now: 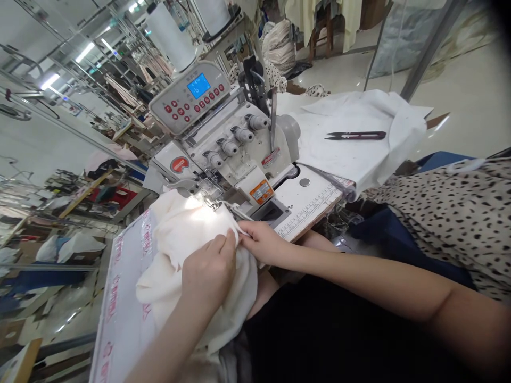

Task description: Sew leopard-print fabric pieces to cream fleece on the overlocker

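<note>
A cream fabric piece (175, 229) lies bunched under the lit needle area of an overlock sewing machine (239, 138) and drapes over the table's front edge. My left hand (211, 266) pinches the fabric near its right edge, with the fingers closed. Close beside it, my right hand (261, 242) grips the same edge between thumb and fingers, just in front of the machine's bed. The fingertips of both hands nearly meet. The fabric reaches up to the presser foot (215, 205), whose exact contact with the cloth is blurred by glare.
Thread snips (356, 135) lie on white cloth (331, 154) right of the machine. A control panel (189, 98) with a lit display tops the machine, near a white thread cone (170, 37). Spotted fabric (451, 213) hangs at the right. The sewing table (123, 314) extends left.
</note>
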Demonstrator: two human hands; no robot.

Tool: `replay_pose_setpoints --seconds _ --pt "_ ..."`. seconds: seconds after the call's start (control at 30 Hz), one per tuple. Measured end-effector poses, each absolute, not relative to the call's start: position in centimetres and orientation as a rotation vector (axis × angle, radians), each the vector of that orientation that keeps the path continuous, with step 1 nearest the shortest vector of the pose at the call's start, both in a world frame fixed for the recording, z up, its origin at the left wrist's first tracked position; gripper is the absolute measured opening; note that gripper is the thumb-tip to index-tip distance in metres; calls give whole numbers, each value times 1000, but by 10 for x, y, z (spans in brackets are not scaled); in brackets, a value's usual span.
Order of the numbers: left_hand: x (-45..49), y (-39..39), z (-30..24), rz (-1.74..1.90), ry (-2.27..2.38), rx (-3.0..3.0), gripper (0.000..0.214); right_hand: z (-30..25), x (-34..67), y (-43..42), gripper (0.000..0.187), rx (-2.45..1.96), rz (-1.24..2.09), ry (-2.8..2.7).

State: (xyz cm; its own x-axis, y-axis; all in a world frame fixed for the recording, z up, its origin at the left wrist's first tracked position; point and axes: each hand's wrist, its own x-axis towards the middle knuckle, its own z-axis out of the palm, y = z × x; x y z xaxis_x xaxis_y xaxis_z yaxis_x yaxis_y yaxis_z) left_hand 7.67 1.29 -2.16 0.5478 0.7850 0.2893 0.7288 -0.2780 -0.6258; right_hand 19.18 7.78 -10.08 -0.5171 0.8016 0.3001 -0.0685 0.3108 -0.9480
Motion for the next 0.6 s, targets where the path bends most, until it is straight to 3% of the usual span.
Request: replay_pose_setpoints --seconds 0.23,0.37,0.5,0.6 --pt "77 28 -23 116 -1321 -1975 22 -106 183 78 15 -663 1378 -1694" --pt "79 17 -22 32 -1624 -1989 27 -117 190 66 13 -719 1438 -1749" --pt "64 -12 -9 -143 -1846 -2053 22 -120 209 55 37 -671 900 -1778" --pt "47 -39 9 -224 -1875 -2060 18 -114 215 52 31 -613 509 -1957"
